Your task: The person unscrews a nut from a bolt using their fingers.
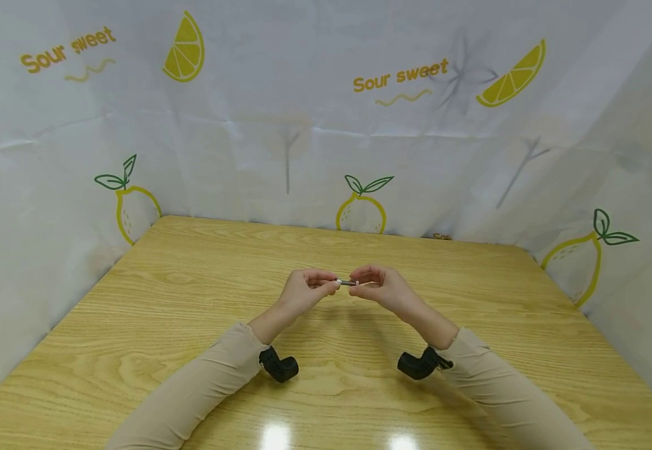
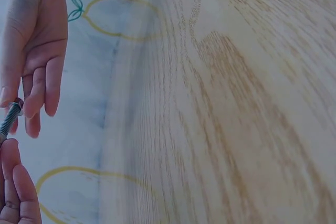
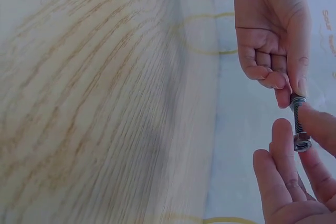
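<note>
Over the middle of the table, my left hand (image 1: 303,292) pinches one end of a small metal bolt (image 1: 347,283) between thumb and fingertips. At the other end sits a nut (image 3: 302,142), which my right hand (image 1: 389,289) holds between thumb and fingers. In the right wrist view the threaded shank (image 3: 298,121) runs between the two hands, and the left fingertips cover its far end. The left wrist view has the same bolt (image 2: 9,120) at its left edge, partly cut off.
The wooden table (image 1: 190,262) lies below both hands. Behind and beside it hangs a white curtain (image 1: 247,169) printed with lemons. Each forearm wears a black wrist camera mount, the left mount (image 1: 278,365) and the right mount (image 1: 418,364) both above the tabletop.
</note>
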Motion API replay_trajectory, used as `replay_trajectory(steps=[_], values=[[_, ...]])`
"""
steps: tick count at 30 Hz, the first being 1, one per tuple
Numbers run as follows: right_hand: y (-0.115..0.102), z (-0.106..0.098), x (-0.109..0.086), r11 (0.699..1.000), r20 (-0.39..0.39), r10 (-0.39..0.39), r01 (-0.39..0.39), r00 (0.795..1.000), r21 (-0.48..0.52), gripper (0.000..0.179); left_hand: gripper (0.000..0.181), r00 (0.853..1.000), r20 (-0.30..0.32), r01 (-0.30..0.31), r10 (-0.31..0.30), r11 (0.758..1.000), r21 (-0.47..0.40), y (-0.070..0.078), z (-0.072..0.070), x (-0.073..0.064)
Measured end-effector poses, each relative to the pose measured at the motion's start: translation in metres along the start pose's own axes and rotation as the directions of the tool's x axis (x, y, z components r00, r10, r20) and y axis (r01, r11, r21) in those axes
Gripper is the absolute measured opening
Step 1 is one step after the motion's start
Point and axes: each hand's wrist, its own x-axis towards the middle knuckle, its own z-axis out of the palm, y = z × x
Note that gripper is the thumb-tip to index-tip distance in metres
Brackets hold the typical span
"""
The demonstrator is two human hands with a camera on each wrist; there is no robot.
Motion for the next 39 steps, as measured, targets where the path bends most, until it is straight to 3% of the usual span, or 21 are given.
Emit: replay_trajectory(steps=[7,13,21,28,34,39], values=[[0.0008,-0.0016,0.0029,0.997,0.076,0.070,-0.071,0.995,0.012,0.056,0.023,1.000,-0.008,0.002,-0.002,1.000,0.011,-0.0003,0.0004,0.0005],[-0.0001,-0.0006,0.0045,0.994,0.078,0.093,-0.097,0.993,0.044,0.053,0.023,1.000,-0.002,-0.005,0.005,1.000,0.015,0.0004,0.0004,-0.0001],[0.0003,-0.0010,0.0011,0.999,0.049,0.022,-0.024,0.999,0.039,0.034,0.023,1.000,0.001,-0.004,0.004,1.000,0.010,-0.0011,-0.0002,0.0005],[0.0009,-0.0011,-0.0012,1.000,0.022,-0.023,0.023,0.999,0.004,0.028,0.023,1.000,0.007,-0.003,0.003,1.000,0.003,-0.0022,-0.0004,0.0009],[0.0017,-0.0005,0.0005,1.000,0.028,0.003,-0.003,1.000,0.020,0.040,0.024,1.000,0.006,0.003,-0.003,1.000,0.008,-0.0019,-0.0004,0.0006],[0.0005,-0.0001,0.0026,0.995,0.058,0.067,-0.070,0.996,0.068,0.050,0.024,1.000,0.002,0.008,-0.008,1.000,0.004,-0.0016,0.0001,0.0003]])
